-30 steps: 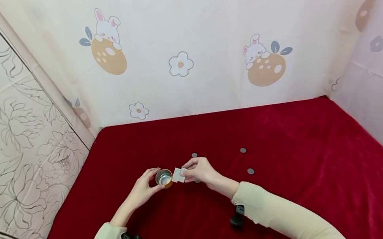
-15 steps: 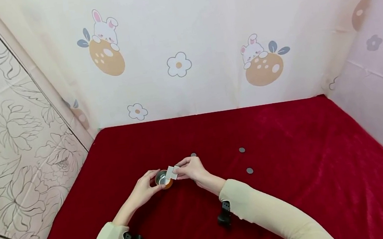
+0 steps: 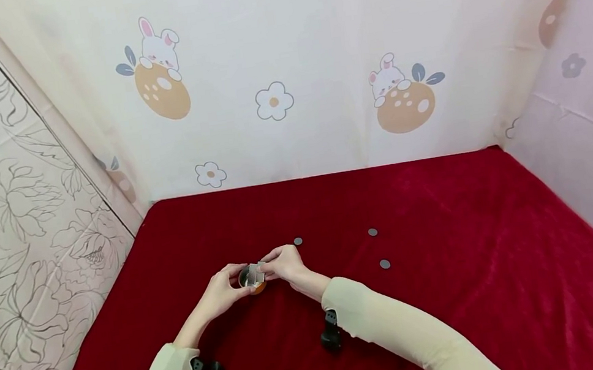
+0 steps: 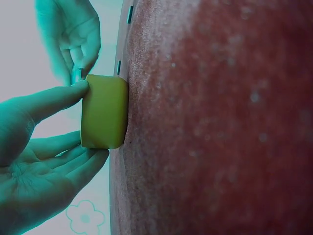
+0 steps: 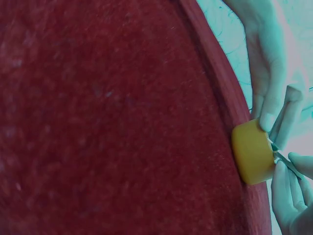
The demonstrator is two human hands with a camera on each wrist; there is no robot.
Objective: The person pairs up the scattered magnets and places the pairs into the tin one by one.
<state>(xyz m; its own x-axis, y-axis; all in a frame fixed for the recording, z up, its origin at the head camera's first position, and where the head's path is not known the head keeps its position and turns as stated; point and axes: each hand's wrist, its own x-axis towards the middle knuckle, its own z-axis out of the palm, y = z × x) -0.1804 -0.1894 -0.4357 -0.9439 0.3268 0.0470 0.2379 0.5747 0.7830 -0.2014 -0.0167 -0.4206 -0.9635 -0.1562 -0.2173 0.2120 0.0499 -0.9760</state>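
My left hand [image 3: 221, 293] grips the side of a small round tin [image 3: 259, 289], thumb and fingers on opposite sides. The tin is orange-yellow outside and silvery inside, and it stands on the red cloth. Over its open mouth, my right hand [image 3: 286, 265] pinches thin, light grey square pieces [image 3: 254, 274], which overlap each other in the head view. From the right wrist view, one thin piece [image 5: 288, 165] slants between thumb and fingers, its lower end at the tin's rim. The tin's yellow wall [image 4: 105, 112] faces the left wrist camera; its inside is hidden there.
Several small grey discs lie on the red cloth [image 3: 454, 289]: one disc [image 3: 298, 241] just beyond my right hand, another disc [image 3: 373, 232] farther right, and a disc [image 3: 385, 264] nearer. A patterned curtain [image 3: 333, 125] stands behind the table, with more hangings at both sides.
My right hand has moved left with the grey squares, from beside the tin to over its mouth. My left hand keeps holding the tin in place. The head view has shifted slightly.
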